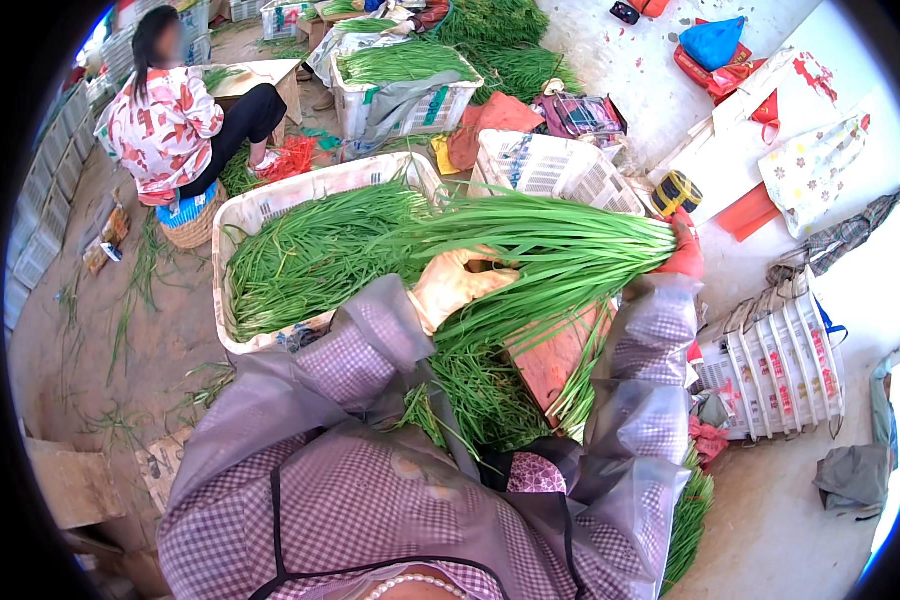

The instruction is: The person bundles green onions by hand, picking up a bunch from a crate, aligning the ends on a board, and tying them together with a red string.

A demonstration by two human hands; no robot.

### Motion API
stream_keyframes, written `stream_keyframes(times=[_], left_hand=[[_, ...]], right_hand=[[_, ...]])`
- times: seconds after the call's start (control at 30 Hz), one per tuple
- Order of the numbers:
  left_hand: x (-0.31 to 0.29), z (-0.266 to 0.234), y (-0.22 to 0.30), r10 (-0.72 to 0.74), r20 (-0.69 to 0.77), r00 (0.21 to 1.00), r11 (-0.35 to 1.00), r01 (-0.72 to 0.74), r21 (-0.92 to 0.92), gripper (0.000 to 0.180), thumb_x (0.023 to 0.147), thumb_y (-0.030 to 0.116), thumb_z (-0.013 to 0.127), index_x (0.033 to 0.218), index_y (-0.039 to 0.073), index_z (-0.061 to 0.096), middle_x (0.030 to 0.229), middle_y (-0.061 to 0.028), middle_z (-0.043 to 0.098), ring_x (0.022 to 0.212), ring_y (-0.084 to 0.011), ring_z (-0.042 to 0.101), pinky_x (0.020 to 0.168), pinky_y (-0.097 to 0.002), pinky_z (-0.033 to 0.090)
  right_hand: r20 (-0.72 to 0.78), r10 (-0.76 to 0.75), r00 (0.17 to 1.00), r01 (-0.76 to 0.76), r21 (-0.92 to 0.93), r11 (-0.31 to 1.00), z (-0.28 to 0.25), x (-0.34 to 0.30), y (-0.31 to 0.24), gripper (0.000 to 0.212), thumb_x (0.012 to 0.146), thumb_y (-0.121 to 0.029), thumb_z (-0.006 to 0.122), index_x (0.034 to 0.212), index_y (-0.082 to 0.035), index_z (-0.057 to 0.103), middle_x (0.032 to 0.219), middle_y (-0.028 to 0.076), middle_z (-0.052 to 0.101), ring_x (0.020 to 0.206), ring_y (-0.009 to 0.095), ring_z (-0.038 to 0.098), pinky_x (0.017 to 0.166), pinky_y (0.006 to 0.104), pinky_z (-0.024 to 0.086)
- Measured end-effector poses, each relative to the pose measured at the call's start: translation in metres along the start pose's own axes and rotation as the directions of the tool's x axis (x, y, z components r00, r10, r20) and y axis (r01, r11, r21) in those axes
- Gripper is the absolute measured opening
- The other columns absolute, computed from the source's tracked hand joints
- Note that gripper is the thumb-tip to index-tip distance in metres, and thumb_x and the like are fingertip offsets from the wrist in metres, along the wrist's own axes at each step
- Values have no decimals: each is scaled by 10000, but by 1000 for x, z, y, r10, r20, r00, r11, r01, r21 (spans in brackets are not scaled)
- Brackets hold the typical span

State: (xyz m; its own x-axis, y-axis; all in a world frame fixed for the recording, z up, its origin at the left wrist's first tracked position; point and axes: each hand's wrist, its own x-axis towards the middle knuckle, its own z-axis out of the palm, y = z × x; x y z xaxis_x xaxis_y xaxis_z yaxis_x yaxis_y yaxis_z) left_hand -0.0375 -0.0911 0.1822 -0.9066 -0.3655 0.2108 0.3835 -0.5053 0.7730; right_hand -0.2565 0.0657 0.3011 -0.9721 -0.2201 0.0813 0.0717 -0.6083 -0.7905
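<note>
A long bunch of green garlic chives [570, 240] lies across the space before me, its leaf ends fanning to the left. My right hand [684, 248], in a red glove, grips the bunch by its pale stem ends. My left hand [458, 288], in a cream glove, is at the lower edge of the leaves, fingers and thumb curled into a pinch; what is between the tips is too small to tell. Below the bunch stands a reddish wooden block [555, 365] with loose chives [485, 395] beside it. A white crate [232, 325] holding more chives stands just beyond my left arm.
A second white crate [530, 160] stands behind the bunch, and a chive-filled crate [465, 105] farther back. At the far left a person [165, 130] sits on a basket stool. A ribbed white crate [780, 365] lies to the right. Scattered leaves [120, 420] litter the floor.
</note>
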Motion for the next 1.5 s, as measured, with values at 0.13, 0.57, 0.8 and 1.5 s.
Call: stream_keyframes(times=[0.13,0.57,0.8,1.5], left_hand=[[-1,-10,-5,-105,28,994,933,89,348,203,847,120,655,1019,15,639,909,-57,665,813,-121,610,749,-262,495],[-35,-92,27,27,-98,995,869,25,494,298,840,176,631,1038,-46,632,934,-99,672,805,-142,605,785,-251,476],[-41,-133,46,333,-192,923,547,-24,837,377,910,235,587,1163,-43,575,925,-88,670,835,-108,591,784,-244,458],[-56,-75,-171,-709,541,452,101,824,-558,649,935,568,330,1355,79,395,1307,-209,496,1232,-379,447,1049,-547,308]], right_hand=[[25,-46,999,47,-56,997,-3,0,-3,245,872,-29,544,1115,-8,565,826,115,598,763,241,601,712,398,524],[82,-302,950,308,-59,950,-6,9,-58,261,856,-43,552,1116,-15,572,824,109,599,756,256,604,711,423,535],[149,-320,935,337,-105,936,0,13,-42,188,797,24,628,983,9,646,783,122,631,695,218,606,650,328,517],[916,315,250,965,-263,1,-154,-160,195,365,733,-190,599,1075,-62,610,810,101,606,777,286,599,662,405,473]])
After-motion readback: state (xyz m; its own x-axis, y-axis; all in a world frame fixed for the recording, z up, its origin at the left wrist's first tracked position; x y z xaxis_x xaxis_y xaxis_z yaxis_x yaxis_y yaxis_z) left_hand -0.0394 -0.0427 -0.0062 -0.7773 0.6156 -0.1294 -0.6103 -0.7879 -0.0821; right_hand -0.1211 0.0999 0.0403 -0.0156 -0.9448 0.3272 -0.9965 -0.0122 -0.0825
